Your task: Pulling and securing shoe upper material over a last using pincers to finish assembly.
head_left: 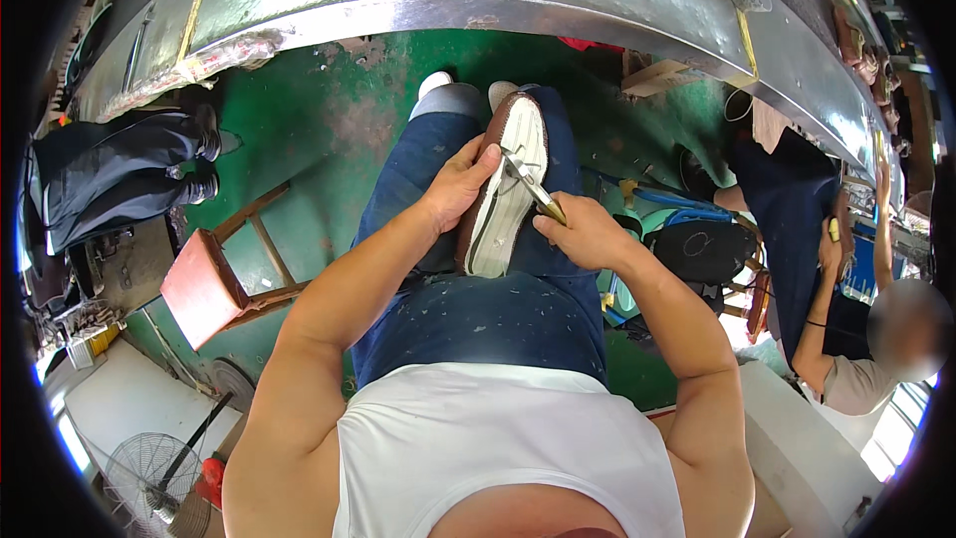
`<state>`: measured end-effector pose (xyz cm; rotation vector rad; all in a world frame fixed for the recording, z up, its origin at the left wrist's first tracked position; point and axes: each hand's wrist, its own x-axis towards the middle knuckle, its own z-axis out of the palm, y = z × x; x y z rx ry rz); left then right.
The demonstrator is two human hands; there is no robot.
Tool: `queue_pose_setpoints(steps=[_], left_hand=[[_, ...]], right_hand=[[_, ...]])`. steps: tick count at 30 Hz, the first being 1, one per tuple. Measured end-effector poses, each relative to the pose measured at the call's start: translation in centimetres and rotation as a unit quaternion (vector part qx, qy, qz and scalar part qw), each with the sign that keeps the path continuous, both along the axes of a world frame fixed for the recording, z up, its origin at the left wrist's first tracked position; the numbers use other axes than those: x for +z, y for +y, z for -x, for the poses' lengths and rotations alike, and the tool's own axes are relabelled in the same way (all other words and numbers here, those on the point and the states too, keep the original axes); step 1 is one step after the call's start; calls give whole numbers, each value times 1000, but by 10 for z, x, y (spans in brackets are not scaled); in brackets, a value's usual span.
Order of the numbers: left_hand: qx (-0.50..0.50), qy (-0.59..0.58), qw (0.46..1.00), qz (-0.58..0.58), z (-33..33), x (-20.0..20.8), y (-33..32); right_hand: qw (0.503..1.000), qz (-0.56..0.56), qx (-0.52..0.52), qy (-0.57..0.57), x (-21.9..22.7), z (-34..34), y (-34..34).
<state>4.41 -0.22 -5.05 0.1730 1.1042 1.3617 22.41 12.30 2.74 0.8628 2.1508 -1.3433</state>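
Sole side up, a shoe (505, 214) with a brown upper and a whitish bottom lies lengthwise on my lap, its toe pointing away from me. My left hand (461, 182) grips its left edge near the middle, thumb over the rim. In my right hand (586, 230) is a pair of metal pincers (531, 182) with yellowish handles. Their head touches or hovers just over the shoe's bottom, close to my left thumb. Whether the jaws bite on anything is too small to tell. A dark blue apron (478, 324) covers my lap under the shoe.
A metal-covered bench (438, 15) runs across ahead of my knees. A stool with a reddish seat (204, 287) stands at left, a black-padded seat (702, 249) at right. A co-worker (856, 359) sits at far right; another person's dark-trousered legs (129, 174) show at left. A fan (154, 478) is behind.
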Motion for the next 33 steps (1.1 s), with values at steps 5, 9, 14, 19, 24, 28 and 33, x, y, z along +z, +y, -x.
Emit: queue_pose_setpoints(steps=[5, 9, 14, 19, 24, 28, 33], left_hand=[[6, 4, 1000, 14, -1, -7, 6], [2, -7, 999, 40, -3, -4, 6], [13, 40, 999, 30, -3, -4, 17], [-16, 59, 995, 74, 1, 4, 29], [-21, 81, 987, 136, -1, 13, 41], [-56, 144, 974, 164, -8, 10, 50], [-90, 218, 957, 167, -11, 15, 50]], right_hand=[[997, 75, -2, -25, 9, 3, 19], [962, 244, -117, -33, -11, 1, 24], [936, 198, -279, 78, -42, -6, -39], [844, 436, -299, 95, -66, -28, -17], [800, 541, -254, 52, -39, -55, 31], [945, 212, -241, 68, -31, -52, 45], [998, -9, -34, 45, -10, 2, 51]])
